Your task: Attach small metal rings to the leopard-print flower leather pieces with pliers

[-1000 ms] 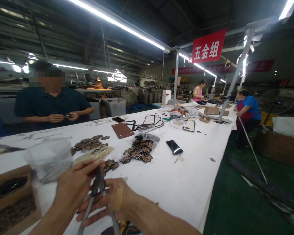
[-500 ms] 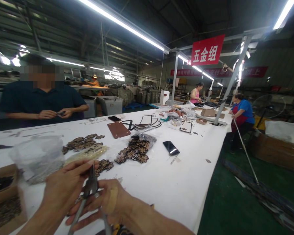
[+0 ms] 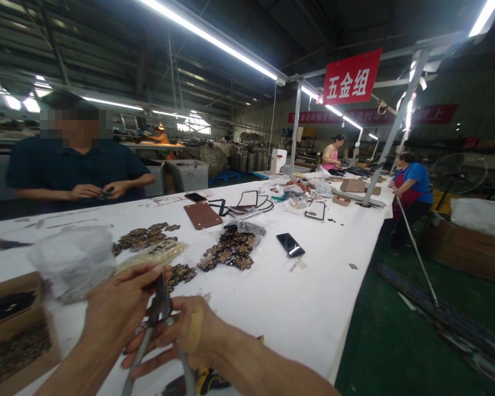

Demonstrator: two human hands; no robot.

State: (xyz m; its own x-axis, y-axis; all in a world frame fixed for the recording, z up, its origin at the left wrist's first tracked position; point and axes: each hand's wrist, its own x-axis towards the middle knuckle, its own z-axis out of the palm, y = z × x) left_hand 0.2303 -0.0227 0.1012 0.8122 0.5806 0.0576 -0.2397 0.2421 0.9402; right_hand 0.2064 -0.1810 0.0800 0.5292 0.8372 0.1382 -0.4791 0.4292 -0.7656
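Observation:
My right hand (image 3: pixel 196 327), with a tan plaster on its back, is wrapped round the grey handles of a pair of pliers (image 3: pixel 160 305). The handles stand apart, and the jaws point up and away from me. At the jaw tips my left hand (image 3: pixel 121 300) pinches with thumb and fingers; whatever it grips there is too small and hidden to name. Just beyond the hands lie dark, flower-shaped patterned pieces (image 3: pixel 180 276) in a loose pile. More such pieces (image 3: pixel 229 248) spill from a clear bag, and a bag of small yellowish parts (image 3: pixel 154 254) is beside them.
Cardboard boxes of small metal parts (image 3: pixel 18 352) stand at the left, near a clear plastic bag (image 3: pixel 72 261). A phone (image 3: pixel 290 245) and a brown panel (image 3: pixel 203 215) lie on the white table (image 3: pixel 297 313). A co-worker (image 3: pixel 80 165) sits opposite; another person (image 3: pixel 412 187) holds a mop.
The view has shifted slightly, so the table and its items appear a little farther right. Both hands keep the same grip at the pliers.

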